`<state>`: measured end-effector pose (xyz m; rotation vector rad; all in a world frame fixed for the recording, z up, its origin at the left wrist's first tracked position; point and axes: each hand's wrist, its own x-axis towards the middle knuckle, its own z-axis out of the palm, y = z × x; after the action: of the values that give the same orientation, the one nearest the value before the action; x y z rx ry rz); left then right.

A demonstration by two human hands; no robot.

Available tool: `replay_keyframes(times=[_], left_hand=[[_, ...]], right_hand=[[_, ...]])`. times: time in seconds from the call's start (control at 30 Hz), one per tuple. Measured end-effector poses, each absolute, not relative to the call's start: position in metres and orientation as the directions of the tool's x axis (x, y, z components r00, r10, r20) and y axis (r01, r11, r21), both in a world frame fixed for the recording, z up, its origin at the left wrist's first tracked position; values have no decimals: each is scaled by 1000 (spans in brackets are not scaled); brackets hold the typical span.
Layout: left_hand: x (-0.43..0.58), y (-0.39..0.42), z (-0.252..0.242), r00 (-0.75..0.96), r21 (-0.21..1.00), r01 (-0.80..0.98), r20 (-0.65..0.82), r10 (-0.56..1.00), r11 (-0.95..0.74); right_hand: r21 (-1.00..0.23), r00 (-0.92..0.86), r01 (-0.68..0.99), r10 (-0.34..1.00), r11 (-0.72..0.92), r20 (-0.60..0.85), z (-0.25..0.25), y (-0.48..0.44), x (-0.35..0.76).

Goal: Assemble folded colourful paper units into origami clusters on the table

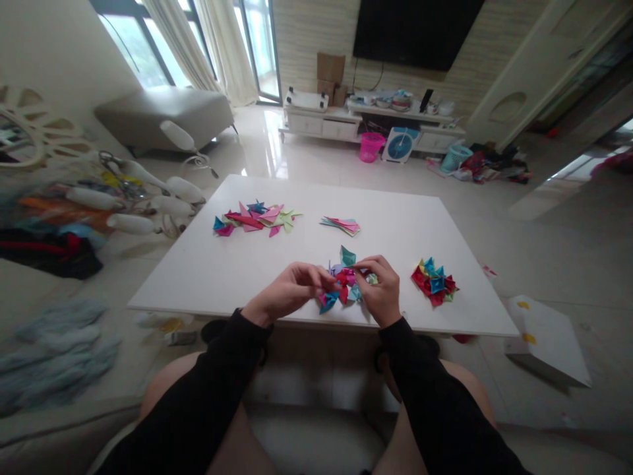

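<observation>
My right hand (pixel 380 285) is closed in a pinch at a teal piece of folded paper (pixel 347 256), which stands up above a cluster of folded paper pieces (pixel 343 278) in red, pink, purple and blue. From the left, my left hand (pixel 299 285) reaches to the same cluster, its thumb and fingers drawn together; whatever lies between them is hidden. Both hands cover parts of the cluster, near the front edge of the white table (pixel 277 264).
Pointed folded papers (pixel 257 219) lie in a colourful heap at the back left. Flat paper strips (pixel 341 226) are fanned out behind my hands. Another cluster of red, blue and yellow folded paper (pixel 435 280) sits at the right. A white box (pixel 546 340) stands on the floor beyond the table.
</observation>
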<state>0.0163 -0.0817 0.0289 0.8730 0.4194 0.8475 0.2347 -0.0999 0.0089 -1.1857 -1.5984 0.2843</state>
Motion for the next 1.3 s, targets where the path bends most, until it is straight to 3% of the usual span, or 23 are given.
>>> replay_keyframes(times=[0.27, 0.4, 0.6, 0.77, 1.3], left_hand=[[22, -74, 31, 383, 808, -489, -140, 913, 329], [35, -72, 22, 371, 848, -396, -202, 906, 351], [54, -68, 14, 290, 931, -304, -113, 950, 204], [62, -67, 16, 221, 946, -267, -124, 967, 182], [65, -66, 11, 227, 999, -35, 16, 974, -8]], right_hand=[[-738, 97, 450, 794, 503, 600, 11, -103, 230], [-760, 113, 402, 796, 511, 595, 14, -105, 224], [-718, 44, 446, 788, 535, 614, 13, -104, 222], [-704, 40, 493, 795, 511, 606, 10, -105, 225], [-709, 99, 594, 841, 379, 532, 3, -100, 223]])
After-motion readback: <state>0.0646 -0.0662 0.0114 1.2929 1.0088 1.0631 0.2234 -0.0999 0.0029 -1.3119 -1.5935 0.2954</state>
